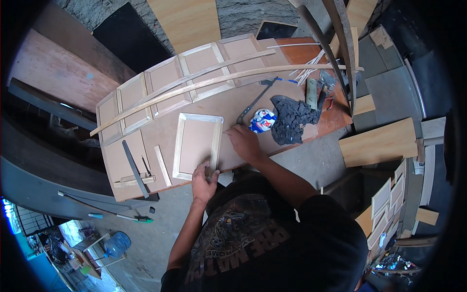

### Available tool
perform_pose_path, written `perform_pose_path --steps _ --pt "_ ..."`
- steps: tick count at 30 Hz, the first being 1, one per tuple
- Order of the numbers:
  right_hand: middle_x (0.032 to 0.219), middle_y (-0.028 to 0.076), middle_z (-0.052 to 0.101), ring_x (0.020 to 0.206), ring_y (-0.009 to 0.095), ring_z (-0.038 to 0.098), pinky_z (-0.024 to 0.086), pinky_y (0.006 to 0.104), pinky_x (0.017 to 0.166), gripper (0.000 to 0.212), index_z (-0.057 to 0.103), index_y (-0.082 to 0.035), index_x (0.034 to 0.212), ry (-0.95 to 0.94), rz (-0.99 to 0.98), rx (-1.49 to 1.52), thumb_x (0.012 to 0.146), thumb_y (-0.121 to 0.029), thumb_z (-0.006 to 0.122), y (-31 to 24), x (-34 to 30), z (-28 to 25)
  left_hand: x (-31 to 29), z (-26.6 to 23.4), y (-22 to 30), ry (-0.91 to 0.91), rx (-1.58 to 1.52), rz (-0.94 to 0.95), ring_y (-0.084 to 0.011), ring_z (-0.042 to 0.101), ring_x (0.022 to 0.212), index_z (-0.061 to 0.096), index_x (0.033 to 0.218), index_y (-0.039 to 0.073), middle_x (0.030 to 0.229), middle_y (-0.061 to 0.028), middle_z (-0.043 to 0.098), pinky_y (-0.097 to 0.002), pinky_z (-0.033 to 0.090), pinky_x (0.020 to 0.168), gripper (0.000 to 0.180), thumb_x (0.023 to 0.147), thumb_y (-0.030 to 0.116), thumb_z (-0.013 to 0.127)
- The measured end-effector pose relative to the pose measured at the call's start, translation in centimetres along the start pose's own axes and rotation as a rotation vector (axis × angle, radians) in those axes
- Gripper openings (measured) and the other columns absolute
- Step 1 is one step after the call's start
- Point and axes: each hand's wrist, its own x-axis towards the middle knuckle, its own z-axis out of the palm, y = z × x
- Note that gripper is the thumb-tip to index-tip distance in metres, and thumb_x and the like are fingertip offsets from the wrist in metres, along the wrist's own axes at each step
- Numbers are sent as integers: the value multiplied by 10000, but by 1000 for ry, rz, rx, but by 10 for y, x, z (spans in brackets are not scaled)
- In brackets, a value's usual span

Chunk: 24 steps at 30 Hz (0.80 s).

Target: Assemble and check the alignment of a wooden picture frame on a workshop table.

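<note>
A small rectangular wooden frame [178,146] with a light brown panel inside lies on the workbench in front of me. My left hand [203,182] grips its lower right corner, with the thumb along the near edge. Just right of the frame's upper right corner is my right hand [243,142]. Its fingers are bent and drawn together; whether they hold something small is hidden. Beyond that hand lies a hacksaw [256,101] with a dark frame. A crumpled blue and white packet [262,120] and a dark crumpled cloth or plastic [291,119] rest to its right.
Two long wooden strips [204,82] cross a large paneled wooden frame [138,92] at the back of the bench. A dark flat bar [134,165], a pencil [146,165] and a short strip [163,165] lie at left. Thin white sticks [311,67] and a greenish cylinder [311,93] are at right.
</note>
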Motion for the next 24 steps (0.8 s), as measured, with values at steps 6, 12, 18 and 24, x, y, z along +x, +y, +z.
perform_pose_path --steps 6,12,18,24 --pt "976 52 654 968 280 609 491 388 840 232 706 -119 987 67 -287 -58 771 -36 692 -33 -1 -29 3 -2 14 32 -120 2 -364 637 1090 606 1178 -41 1164 -193 666 -404 495 943 402 853 137 759" --pt "1003 96 668 957 303 643 506 403 825 143 696 -84 1013 104 44 155 872 -71 682 -23 -11 -19 -5 -4 8 45 -143 -36 -254 660 1066 604 1248 -4 1152 -155 687 -342 511 912 443 868 156 768" --pt "1068 127 679 971 364 671 547 430 786 181 641 -62 1091 348 330 165 911 -62 644 58 -5 -55 -31 -23 -12 107 -225 -206 -191 621 1056 575 1294 -25 1125 -118 669 -331 481 973 433 921 129 732" --pt "1354 135 530 1171 354 579 481 425 989 616 527 -101 1404 -119 172 -73 823 -89 733 77 3 -77 -66 -34 -55 213 -240 -258 -162 607 1010 576 1293 -17 1084 -78 663 -314 476 953 431 920 124 739"
